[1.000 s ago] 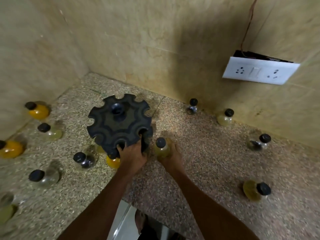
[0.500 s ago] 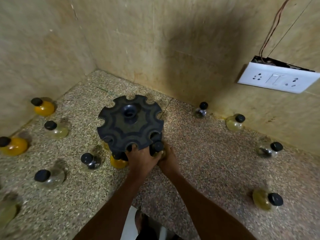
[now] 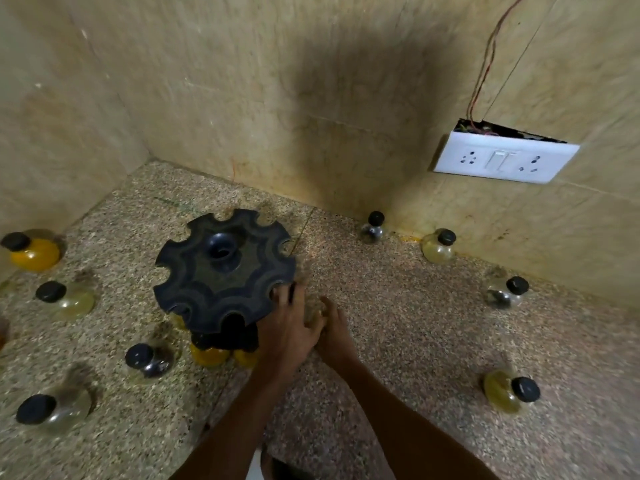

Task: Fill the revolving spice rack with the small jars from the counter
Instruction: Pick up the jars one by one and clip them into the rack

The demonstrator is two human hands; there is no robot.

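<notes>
Speckled granite counter [image 3: 398,323] carries the black notched revolving spice rack [image 3: 221,271]. Left hand [image 3: 287,334], fingers spread, touches the rack's near-right rim; right hand [image 3: 334,336] sits just right, its grip hidden. Small black-capped glass jars [image 3: 440,245] stand upright all around the rack.

Black rack [image 3: 225,271], speckled granite counter [image 3: 398,323], white switchboard [image 3: 502,161].

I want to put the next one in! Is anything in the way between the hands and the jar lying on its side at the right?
Nothing visible. Only bare counter lies between the right hand and that tipped jar. The left hand is at the rack.
</notes>
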